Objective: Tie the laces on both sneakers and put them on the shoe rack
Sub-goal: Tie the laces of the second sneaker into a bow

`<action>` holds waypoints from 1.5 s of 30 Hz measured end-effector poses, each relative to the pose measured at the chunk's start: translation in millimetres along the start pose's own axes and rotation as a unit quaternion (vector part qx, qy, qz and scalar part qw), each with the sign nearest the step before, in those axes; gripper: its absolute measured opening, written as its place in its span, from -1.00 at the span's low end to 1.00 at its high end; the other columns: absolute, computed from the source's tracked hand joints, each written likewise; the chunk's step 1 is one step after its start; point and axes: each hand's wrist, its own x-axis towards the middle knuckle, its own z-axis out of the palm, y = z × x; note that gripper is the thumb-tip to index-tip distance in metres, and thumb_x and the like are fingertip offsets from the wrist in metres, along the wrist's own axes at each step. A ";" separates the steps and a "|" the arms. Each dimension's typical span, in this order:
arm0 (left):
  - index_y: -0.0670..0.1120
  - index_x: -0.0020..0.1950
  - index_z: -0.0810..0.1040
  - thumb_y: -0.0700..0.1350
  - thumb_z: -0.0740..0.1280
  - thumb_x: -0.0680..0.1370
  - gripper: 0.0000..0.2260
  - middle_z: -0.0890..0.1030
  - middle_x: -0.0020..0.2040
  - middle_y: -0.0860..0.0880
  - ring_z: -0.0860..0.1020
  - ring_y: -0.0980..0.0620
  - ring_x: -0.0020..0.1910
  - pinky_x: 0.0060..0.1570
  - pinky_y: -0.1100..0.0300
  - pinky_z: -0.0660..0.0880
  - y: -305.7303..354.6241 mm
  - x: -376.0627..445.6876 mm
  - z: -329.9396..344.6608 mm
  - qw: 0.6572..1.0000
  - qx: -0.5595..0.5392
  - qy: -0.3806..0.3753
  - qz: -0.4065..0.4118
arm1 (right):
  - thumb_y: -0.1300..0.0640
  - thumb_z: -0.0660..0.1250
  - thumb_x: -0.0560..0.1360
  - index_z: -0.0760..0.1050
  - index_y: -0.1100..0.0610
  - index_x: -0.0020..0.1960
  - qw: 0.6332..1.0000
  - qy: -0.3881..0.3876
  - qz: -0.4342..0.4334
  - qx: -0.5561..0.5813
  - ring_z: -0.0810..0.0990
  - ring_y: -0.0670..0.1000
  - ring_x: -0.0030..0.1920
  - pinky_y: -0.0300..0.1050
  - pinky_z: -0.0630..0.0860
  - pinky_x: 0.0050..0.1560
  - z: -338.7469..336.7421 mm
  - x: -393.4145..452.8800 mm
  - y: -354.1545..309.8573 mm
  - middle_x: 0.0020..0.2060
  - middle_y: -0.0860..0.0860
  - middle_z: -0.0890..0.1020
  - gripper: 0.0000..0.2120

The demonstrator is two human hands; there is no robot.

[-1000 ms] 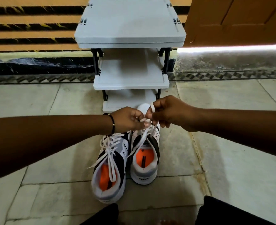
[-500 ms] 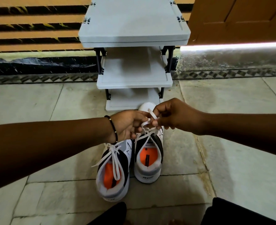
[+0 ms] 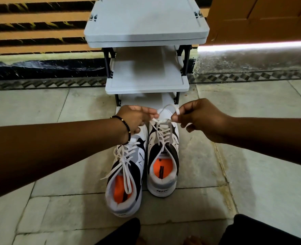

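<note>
Two white, black and grey sneakers with orange insoles stand side by side on the floor, toes toward the rack. The left sneaker (image 3: 126, 175) has a bow in its white laces, with loops trailing over the opening. Above the toe of the right sneaker (image 3: 163, 161), my left hand (image 3: 134, 119) pinches one end of its lace (image 3: 161, 131). My right hand (image 3: 197, 118) pinches the other end, and a loop arcs between the two hands. The grey three-shelf shoe rack (image 3: 146, 85) stands just beyond the sneakers, with nothing on its shelves.
A striped orange and black wall lies behind the rack, and an orange door (image 3: 263, 18) at the back right has light under it. Pale stone floor tiles (image 3: 252, 174) spread on both sides. My dark-clothed knees (image 3: 252, 230) show at the bottom edge.
My hands have drawn apart, left going left and right going right, pulling the right sneaker's lace out into a wider loop. The view has shifted slightly.
</note>
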 end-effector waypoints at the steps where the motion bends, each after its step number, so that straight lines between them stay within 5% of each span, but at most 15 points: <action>1: -0.12 -0.19 0.62 -0.35 0.32 0.43 -0.84 0.66 -0.20 -0.03 0.33 0.18 -0.53 -0.61 0.39 0.26 0.9 0.9 -2.6 1.000 0.010 0.017 0.019 | 0.29 0.43 0.38 0.56 0.35 -0.14 0.999 0.013 0.028 0.006 0.50 -0.04 -0.39 -0.18 0.42 -0.39 -4.1 1.0 1.0 -0.36 0.09 0.57 -0.87; 4: -0.23 -0.15 0.63 -0.37 0.33 0.43 -0.89 0.63 -0.25 -0.06 0.53 0.26 -0.43 -0.35 0.45 0.44 -2.7 3.7 -17.2 0.984 0.133 0.058 0.101 | 0.26 0.44 0.37 0.56 0.35 -0.08 0.994 0.010 0.099 -0.043 0.53 -0.01 -0.33 -0.16 0.44 -0.36 -20.4 3.6 6.7 -0.25 0.10 0.64 -0.82; 7: -0.21 -0.19 0.65 -0.34 0.36 0.40 -0.91 0.62 -0.28 0.01 0.57 0.09 -0.15 0.05 0.22 0.46 -12.3 8.3 -36.6 0.959 0.251 0.073 0.109 | 0.25 0.43 0.38 0.56 0.28 -0.09 0.981 0.013 0.168 -0.096 0.53 0.01 -0.31 -0.16 0.44 -0.37 -36.3 4.7 18.5 -0.17 0.12 0.67 -0.86; 12: -0.07 -0.25 0.61 -0.27 0.39 0.40 -0.89 0.63 -0.14 -0.05 0.56 -0.04 -0.05 0.02 0.15 0.47 -24.2 21.2 -48.5 0.928 0.369 0.053 0.001 | 0.26 0.39 0.42 0.60 0.29 -0.05 0.957 0.018 0.253 -0.138 0.51 0.02 -0.31 -0.15 0.40 -0.32 -46.8 -1.0 46.7 -0.11 0.15 0.66 -0.86; 13: -0.07 -0.14 0.61 -0.21 0.37 0.43 -0.93 0.61 0.02 -0.09 0.53 -0.08 0.07 0.03 0.16 0.44 -26.0 20.6 -46.6 0.905 0.424 0.043 -0.007 | 0.26 0.40 0.42 0.60 0.29 -0.04 0.953 0.016 0.262 -0.150 0.51 0.02 -0.31 -0.16 0.39 -0.32 -44.8 -1.2 51.4 -0.11 0.15 0.64 -0.86; 15: 0.00 0.18 0.51 -0.01 0.28 0.49 -0.73 0.46 0.30 -0.11 0.40 -0.14 0.26 0.19 0.10 0.36 -31.2 19.7 -39.0 0.807 0.591 0.008 -0.017 | 0.20 0.45 0.39 0.51 0.31 0.11 0.945 0.023 0.259 -0.200 0.54 0.06 -0.22 -0.12 0.42 -0.31 -36.6 -0.7 57.3 -0.05 0.19 0.60 -0.66; 17: 0.11 0.32 0.37 0.13 0.20 0.50 -0.61 0.34 0.38 -0.12 0.28 -0.18 0.34 0.29 0.00 0.26 -34.7 19.5 -26.5 0.719 0.694 0.002 0.021 | 0.09 0.47 0.37 0.37 0.29 0.27 0.916 0.030 0.196 -0.348 0.55 0.13 0.02 -0.04 0.52 -0.07 -27.7 1.6 58.8 0.16 0.22 0.51 -0.43; 20: 0.12 0.27 0.41 0.07 0.24 0.49 -0.65 0.41 0.33 -0.10 0.29 -0.17 0.32 0.28 -0.05 0.26 -38.6 22.1 0.4 0.742 0.659 -0.039 0.121 | -0.01 0.43 0.39 0.37 0.13 0.33 0.875 -0.035 0.009 -0.483 0.52 0.08 0.16 -0.08 0.46 0.10 -11.9 6.0 49.7 0.32 0.09 0.44 -0.43; 23: 0.04 0.10 0.54 -0.10 0.26 0.48 -0.78 0.57 0.16 -0.07 0.46 -0.11 0.18 0.16 0.07 0.36 -44.4 20.4 20.0 0.782 0.590 -0.073 0.186 | -0.03 0.40 0.41 0.55 0.13 0.13 0.885 -0.123 -0.008 -0.449 0.55 0.05 0.09 -0.06 0.50 0.09 11.2 9.3 45.0 0.13 0.06 0.61 -0.64; 27: -0.03 0.03 0.56 -0.21 0.25 0.48 -0.80 0.62 0.07 -0.10 0.53 -0.11 0.09 0.10 0.06 0.47 -48.0 20.2 24.9 0.799 0.563 -0.080 0.195 | 0.08 0.35 0.44 0.56 0.24 -0.06 0.891 -0.086 -0.025 -0.446 0.52 0.08 -0.09 -0.14 0.40 -0.17 37.8 17.2 50.9 -0.03 0.15 0.62 -0.78; 30: -0.08 0.08 0.51 -0.21 0.21 0.50 -0.80 0.58 0.11 -0.13 0.48 -0.14 0.12 0.08 0.04 0.40 -47.0 18.1 28.3 0.755 0.602 -0.088 0.243 | 0.12 0.36 0.43 0.50 0.17 -0.32 0.906 -0.066 -0.020 -0.418 0.50 0.05 -0.17 -0.15 0.36 -0.26 38.9 21.4 51.6 -0.20 0.13 0.59 -0.81; 35: -0.10 0.19 0.45 -0.10 0.13 0.55 -0.75 0.48 0.16 -0.13 0.39 -0.14 0.19 0.15 0.03 0.28 -41.3 16.7 21.0 0.605 0.716 -0.092 0.336 | 0.16 0.32 0.46 0.55 0.30 -0.13 0.897 -0.075 -0.046 -0.433 0.56 0.13 -0.13 -0.12 0.41 -0.17 29.4 17.9 49.0 -0.18 0.16 0.61 -0.82; 41: -0.04 0.15 0.49 -0.23 0.18 0.46 -0.70 0.54 0.12 -0.04 0.42 -0.12 0.16 0.09 0.01 0.29 -37.8 14.7 3.5 0.551 0.726 -0.121 0.393 | 0.16 0.25 0.49 0.50 0.14 -0.20 0.816 -0.140 -0.124 -0.547 0.48 0.04 -0.26 -0.07 0.43 -0.26 23.0 14.5 48.1 -0.31 0.00 0.52 -0.88; 45: -0.01 0.18 0.47 -0.21 0.15 0.49 -0.71 0.54 0.16 0.00 0.39 -0.08 0.20 0.14 0.01 0.26 -39.6 12.7 0.5 0.536 0.760 -0.139 0.341 | 0.22 0.25 0.48 0.38 0.06 -0.36 0.825 -0.155 -0.101 -0.535 0.46 0.02 -0.27 -0.18 0.36 -0.36 26.3 11.8 49.2 -0.37 -0.04 0.48 -0.76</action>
